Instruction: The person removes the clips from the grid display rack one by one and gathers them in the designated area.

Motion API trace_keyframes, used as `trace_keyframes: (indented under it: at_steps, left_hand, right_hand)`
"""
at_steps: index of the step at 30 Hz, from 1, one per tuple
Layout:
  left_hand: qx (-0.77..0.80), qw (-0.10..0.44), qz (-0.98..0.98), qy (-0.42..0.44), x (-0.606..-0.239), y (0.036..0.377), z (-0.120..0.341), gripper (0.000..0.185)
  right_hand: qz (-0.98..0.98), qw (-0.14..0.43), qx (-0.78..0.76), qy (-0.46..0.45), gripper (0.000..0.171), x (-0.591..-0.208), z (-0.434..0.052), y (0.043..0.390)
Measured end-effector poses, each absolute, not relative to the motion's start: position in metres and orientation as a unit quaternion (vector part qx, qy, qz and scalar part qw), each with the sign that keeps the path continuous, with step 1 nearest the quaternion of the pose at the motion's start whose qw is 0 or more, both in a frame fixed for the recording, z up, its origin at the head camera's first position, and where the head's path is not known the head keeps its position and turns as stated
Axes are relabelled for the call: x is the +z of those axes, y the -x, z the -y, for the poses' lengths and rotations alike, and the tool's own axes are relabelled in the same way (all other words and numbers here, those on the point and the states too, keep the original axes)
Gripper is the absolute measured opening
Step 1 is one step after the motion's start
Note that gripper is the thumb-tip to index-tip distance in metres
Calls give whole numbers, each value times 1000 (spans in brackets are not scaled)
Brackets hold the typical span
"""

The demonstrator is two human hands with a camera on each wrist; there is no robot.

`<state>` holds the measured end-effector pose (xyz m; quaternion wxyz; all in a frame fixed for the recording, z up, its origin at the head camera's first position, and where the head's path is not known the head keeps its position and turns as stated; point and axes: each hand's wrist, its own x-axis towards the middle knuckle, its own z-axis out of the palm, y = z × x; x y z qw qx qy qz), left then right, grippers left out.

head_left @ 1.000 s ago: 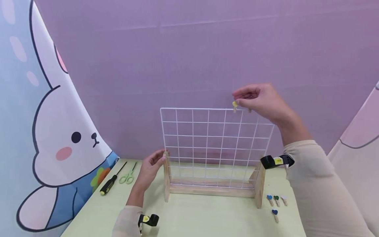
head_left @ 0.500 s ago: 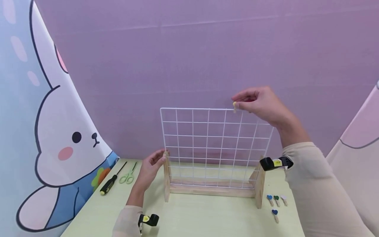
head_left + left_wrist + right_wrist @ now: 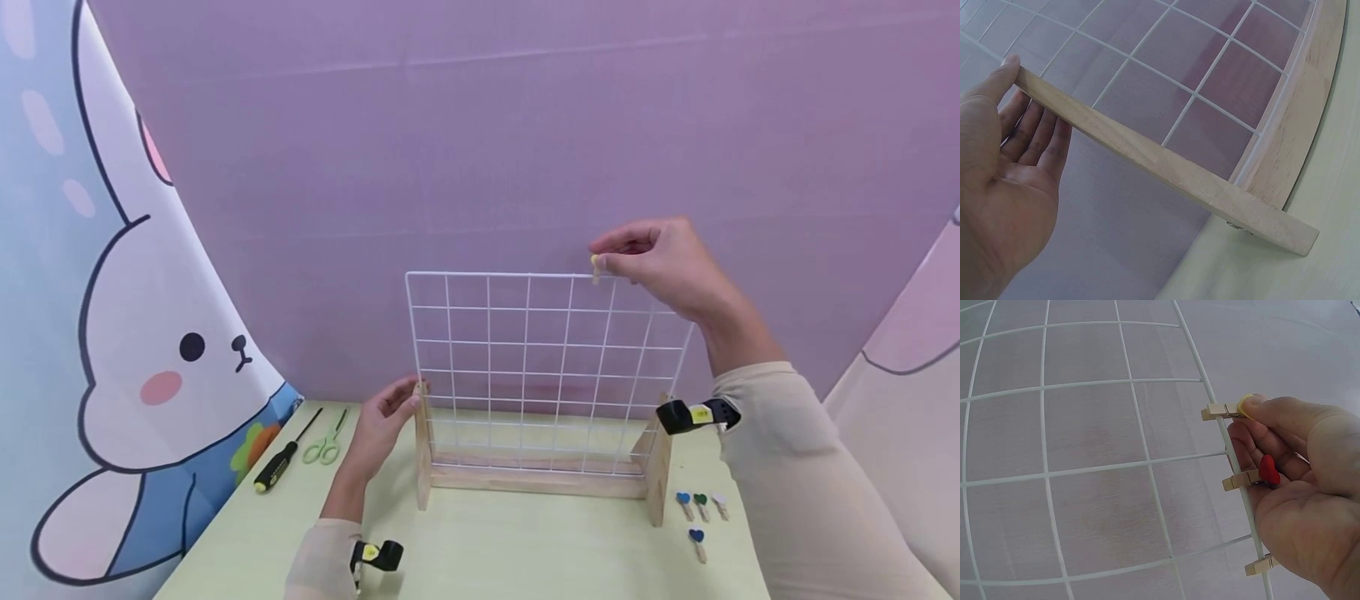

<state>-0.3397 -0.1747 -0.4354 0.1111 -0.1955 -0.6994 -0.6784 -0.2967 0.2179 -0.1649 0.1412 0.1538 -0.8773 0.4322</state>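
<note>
my right grip pinches the yellow clip at its heart, thumb against the yellow. the clip sits across the top wire of the white grid, though i can't tell whether its wooden jaws are biting fully. if i ease off before they seat, i'd expect it to spring off or swivel round the wire.

just beside it, by the curled fingers, the red clip sits on the same wire, and a third clip farther along is partly covered by the palm. rolling the wrist on release could knock either askew.

my left grip pinches the top of the left upright, thumb one side, fingers the other. the right upright has no such brace, so a hard downward push might rock the grid.

on the surface near that right upright lie the blue clip, green clip, pale clip and dark blue clip; a careless sweep of the right sleeve could scatter them. the screwdriver and scissors, off left, look harmless.
</note>
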Motion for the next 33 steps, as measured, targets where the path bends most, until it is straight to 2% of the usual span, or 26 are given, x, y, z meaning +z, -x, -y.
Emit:
trace_keyframes:
  at_steps: [8, 16, 33]
  left_hand:
    - [-679, 114, 699, 193, -437, 339, 175, 43]
    - [-677, 111, 701, 194, -435, 341, 174, 42]
    - [-673, 107, 707, 190, -432, 336, 174, 43]
  right_hand:
    - [860, 172, 453, -163, 24, -168, -218, 300]
    - [839, 210, 469, -178, 21, -160, -217, 288]
    - [845, 224, 446, -189, 29, -165, -245, 248]
